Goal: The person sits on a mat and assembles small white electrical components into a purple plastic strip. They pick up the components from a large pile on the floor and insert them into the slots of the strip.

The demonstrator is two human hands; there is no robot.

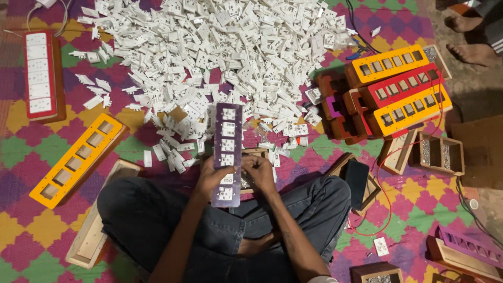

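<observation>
Far left lies one red panel (40, 73) already filled with five white sockets, cut by no edge but with a white cord (39, 8) trailing off the top. Nearer, one yellow panel (77, 159) with five empty slots lies slantwise on the mat, and one bare wooden box (99, 220) pokes out from under my left knee.

My left hand (214, 177) is closed round the near left edge of the purple panel (227, 152), thumb on top; my right hand (259, 173) is curled against its right edge, fingers bent, and I cannot tell whether it pinches a socket or only the panel. That panel stands lengthwise away from me over my crossed legs, with five white sockets fitted, some partly covered by my fingers.

Beyond it spreads one big heap of white sockets (220, 47), far too many to count.

To the right three more panels are stacked, two yellow (390, 62) and one red (403, 84), with open wooden boxes (441, 153) beside them, a red wire (385, 194) looping near, and another purple panel (471, 243) cut off at the near right corner.

Everything rests on a patterned mat (21, 157) of pink, yellow, green and purple; a person's bare feet (469, 36) show at the far right
</observation>
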